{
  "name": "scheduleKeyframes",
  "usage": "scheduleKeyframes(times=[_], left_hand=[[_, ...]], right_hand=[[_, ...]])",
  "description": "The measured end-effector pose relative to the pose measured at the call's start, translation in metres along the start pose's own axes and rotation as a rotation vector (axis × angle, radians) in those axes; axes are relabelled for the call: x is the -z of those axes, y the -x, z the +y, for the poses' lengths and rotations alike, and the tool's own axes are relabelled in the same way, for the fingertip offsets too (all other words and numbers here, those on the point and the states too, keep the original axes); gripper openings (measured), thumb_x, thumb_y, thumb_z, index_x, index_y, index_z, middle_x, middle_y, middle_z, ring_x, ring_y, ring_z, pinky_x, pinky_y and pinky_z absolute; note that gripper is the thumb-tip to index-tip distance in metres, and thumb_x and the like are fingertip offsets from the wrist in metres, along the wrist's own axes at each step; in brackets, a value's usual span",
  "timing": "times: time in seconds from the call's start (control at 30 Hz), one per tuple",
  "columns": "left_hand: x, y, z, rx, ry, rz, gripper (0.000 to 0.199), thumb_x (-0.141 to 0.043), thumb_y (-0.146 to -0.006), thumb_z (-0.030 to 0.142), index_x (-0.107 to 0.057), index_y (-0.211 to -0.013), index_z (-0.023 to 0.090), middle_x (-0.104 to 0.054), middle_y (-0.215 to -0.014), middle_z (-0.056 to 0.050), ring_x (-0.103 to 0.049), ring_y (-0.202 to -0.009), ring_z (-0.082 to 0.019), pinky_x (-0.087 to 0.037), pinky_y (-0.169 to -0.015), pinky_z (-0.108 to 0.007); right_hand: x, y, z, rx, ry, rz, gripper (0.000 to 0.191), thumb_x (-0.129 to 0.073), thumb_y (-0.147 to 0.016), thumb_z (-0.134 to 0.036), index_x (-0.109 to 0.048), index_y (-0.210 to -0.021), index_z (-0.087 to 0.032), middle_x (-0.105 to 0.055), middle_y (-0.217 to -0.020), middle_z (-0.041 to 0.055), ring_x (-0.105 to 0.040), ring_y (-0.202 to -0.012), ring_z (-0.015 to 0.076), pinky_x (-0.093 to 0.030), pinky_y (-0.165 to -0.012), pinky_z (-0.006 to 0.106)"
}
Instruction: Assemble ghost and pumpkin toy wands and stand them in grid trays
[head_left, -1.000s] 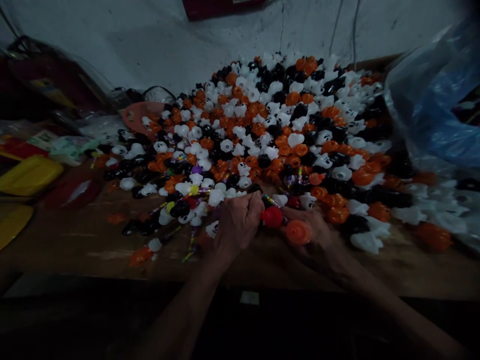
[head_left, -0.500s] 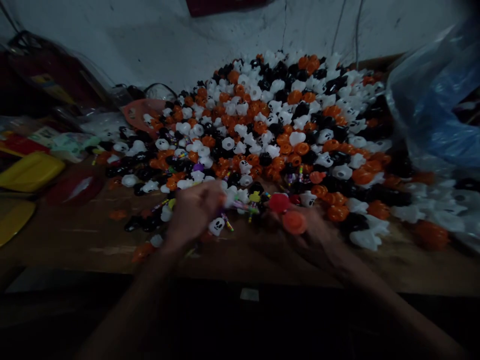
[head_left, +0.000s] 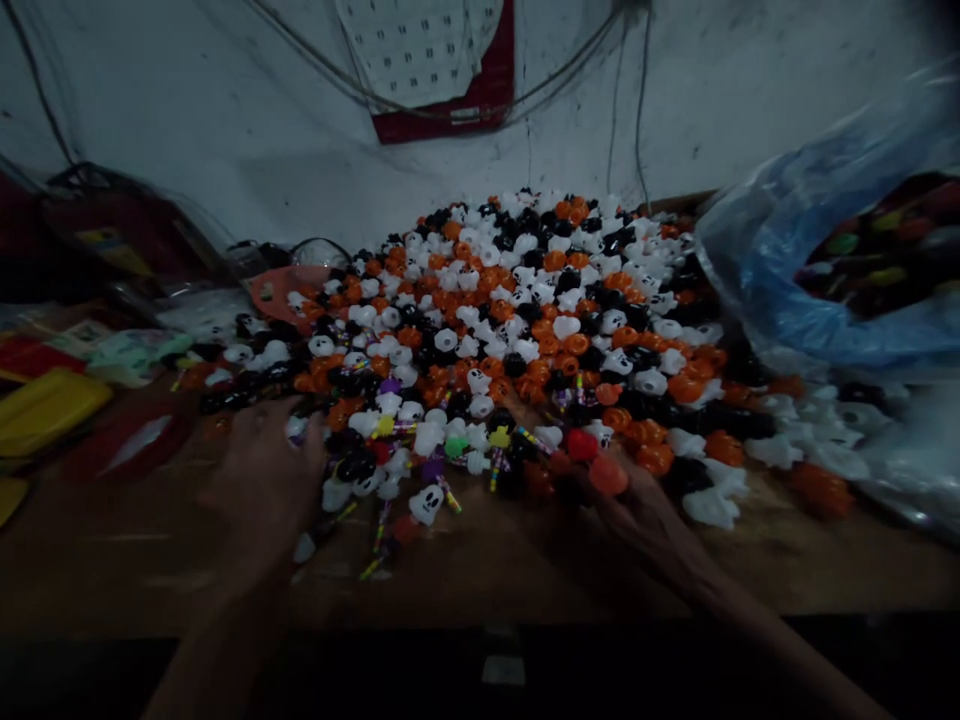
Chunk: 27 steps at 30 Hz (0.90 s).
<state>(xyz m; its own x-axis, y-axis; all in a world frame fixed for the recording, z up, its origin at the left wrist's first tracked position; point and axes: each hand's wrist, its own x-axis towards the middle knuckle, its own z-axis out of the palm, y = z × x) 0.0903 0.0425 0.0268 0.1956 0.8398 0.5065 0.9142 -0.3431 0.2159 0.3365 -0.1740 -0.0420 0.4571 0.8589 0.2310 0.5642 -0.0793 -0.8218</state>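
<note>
My right hand (head_left: 637,510) is closed at the front of the pile. From it stick out a red round plastic piece (head_left: 582,445) and a coral-orange round plastic piece (head_left: 608,476); its fingertips are partly hidden in shadow. My left hand (head_left: 259,485) lies at the pile's left front edge, back upward and blurred. A small white piece (head_left: 297,430) shows beside its fingers, and whether they grip it is unclear. Between the hands lie a white ghost-faced topper (head_left: 427,505) and several thin sticks with coloured bands (head_left: 495,468), some with yellow, green or purple tops.
A large heap of white, black and orange Halloween toppers (head_left: 510,300) covers the wooden table (head_left: 480,560) up to the wall. A blue plastic bag (head_left: 817,320) of coloured pieces stands right. Left are an orange basket (head_left: 281,290), a yellow scoop-like item (head_left: 56,410) and a red dish (head_left: 131,440).
My left hand has moved left from the middle to the pile's left edge. My right hand stays near the same place with the red and orange pieces. The view has tilted up.
</note>
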Motion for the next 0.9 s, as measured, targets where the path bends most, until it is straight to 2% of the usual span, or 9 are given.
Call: scheduleKeyframes(times=[0.03,0.1,0.2,0.3,0.43,0.53,0.63,0.73,0.9], left_hand=[[-0.004,0.004,0.021,-0.055,-0.023,-0.038,0.035,-0.044,-0.086,0.044,-0.062,-0.102,0.019,-0.064,-0.105,-0.011,-0.059,-0.093,-0.028,-0.041,-0.074,-0.035],[-0.016,0.012,0.068,-0.125,0.025,-0.302,0.044,-0.042,-0.084,0.057,-0.065,-0.079,0.02,-0.066,-0.075,-0.01,-0.061,-0.073,-0.028,-0.04,-0.063,-0.034],[-0.042,0.019,0.129,-0.285,0.117,-0.444,0.047,-0.047,-0.08,0.06,-0.067,-0.08,0.018,-0.067,-0.084,-0.013,-0.063,-0.082,-0.032,-0.042,-0.071,-0.038],[-0.068,0.02,0.162,-0.294,0.168,-0.551,0.039,-0.06,-0.074,0.051,-0.068,-0.073,0.013,-0.066,-0.083,-0.018,-0.062,-0.088,-0.035,-0.042,-0.078,-0.042],[-0.089,0.01,0.167,-0.239,0.287,-0.639,0.015,-0.066,-0.069,0.029,-0.068,-0.074,0.015,-0.067,-0.089,-0.017,-0.059,-0.097,-0.034,-0.04,-0.086,-0.043],[-0.093,-0.006,0.16,-0.18,0.471,-0.7,0.015,-0.065,-0.069,0.031,-0.068,-0.076,0.019,-0.068,-0.086,-0.009,-0.06,-0.094,-0.029,-0.042,-0.082,-0.036],[-0.086,-0.017,0.151,-0.074,0.729,-0.739,0.026,-0.053,-0.079,0.043,-0.066,-0.083,0.021,-0.065,-0.079,-0.002,-0.061,-0.075,-0.018,-0.044,-0.063,-0.025],[-0.074,-0.013,0.143,0.105,0.98,-0.79,0.036,-0.045,-0.081,0.052,-0.059,-0.084,0.019,-0.054,-0.065,0.002,-0.048,-0.047,-0.009,-0.033,-0.04,-0.019],[-0.051,0.018,0.135,0.35,1.3,-0.912,0.034,-0.053,-0.075,0.051,-0.047,-0.077,0.018,-0.049,-0.063,0.004,-0.038,-0.038,-0.004,-0.02,-0.033,-0.016]], right_hand=[[-0.001,-0.001,0.002,0.007,0.012,0.005,0.023,-0.044,-0.09,-0.034,-0.054,-0.08,-0.017,-0.057,-0.074,0.0033,-0.051,-0.065,0.0149,-0.042,-0.058,0.025],[-0.004,-0.003,0.004,0.026,0.026,0.019,0.02,-0.044,-0.089,-0.033,-0.055,-0.084,-0.017,-0.059,-0.077,0.0043,-0.053,-0.067,0.0159,-0.044,-0.06,0.025],[-0.005,-0.005,0.004,0.094,0.041,0.048,0.021,-0.047,-0.086,-0.029,-0.054,-0.101,-0.017,-0.063,-0.094,0.0088,-0.059,-0.083,0.0205,-0.048,-0.071,0.029],[-0.001,-0.005,0.004,0.114,0.03,-0.017,0.029,-0.045,-0.085,-0.023,-0.048,-0.114,-0.018,-0.063,-0.104,0.0107,-0.061,-0.09,0.0216,-0.049,-0.074,0.03],[0.008,-0.008,0.006,0.117,0.027,-0.108,0.031,-0.043,-0.083,-0.016,-0.048,-0.113,-0.019,-0.063,-0.103,0.0096,-0.062,-0.09,0.0212,-0.048,-0.075,0.03],[0.01,-0.013,0.003,0.107,0.035,-0.104,0.029,-0.042,-0.083,-0.016,-0.05,-0.11,-0.019,-0.063,-0.102,0.0105,-0.062,-0.09,0.0221,-0.047,-0.076,0.031],[0.009,-0.021,-0.005,0.072,0.056,-0.086,0.036,-0.043,-0.084,-0.02,-0.048,-0.119,-0.017,-0.063,-0.108,0.012,-0.062,-0.09,0.0234,-0.047,-0.074,0.032],[0.006,-0.031,-0.015,0.06,0.115,-0.076,0.035,-0.043,-0.085,-0.03,-0.053,-0.116,-0.017,-0.069,-0.096,0.0113,-0.066,-0.08,0.0243,-0.047,-0.064,0.03],[-0.001,-0.038,-0.033,0.169,0.15,-0.057,0.037,-0.041,-0.087,-0.038,-0.059,-0.11,-0.016,-0.072,-0.083,0.0086,-0.067,-0.065,0.0219,-0.043,-0.054,0.028]])
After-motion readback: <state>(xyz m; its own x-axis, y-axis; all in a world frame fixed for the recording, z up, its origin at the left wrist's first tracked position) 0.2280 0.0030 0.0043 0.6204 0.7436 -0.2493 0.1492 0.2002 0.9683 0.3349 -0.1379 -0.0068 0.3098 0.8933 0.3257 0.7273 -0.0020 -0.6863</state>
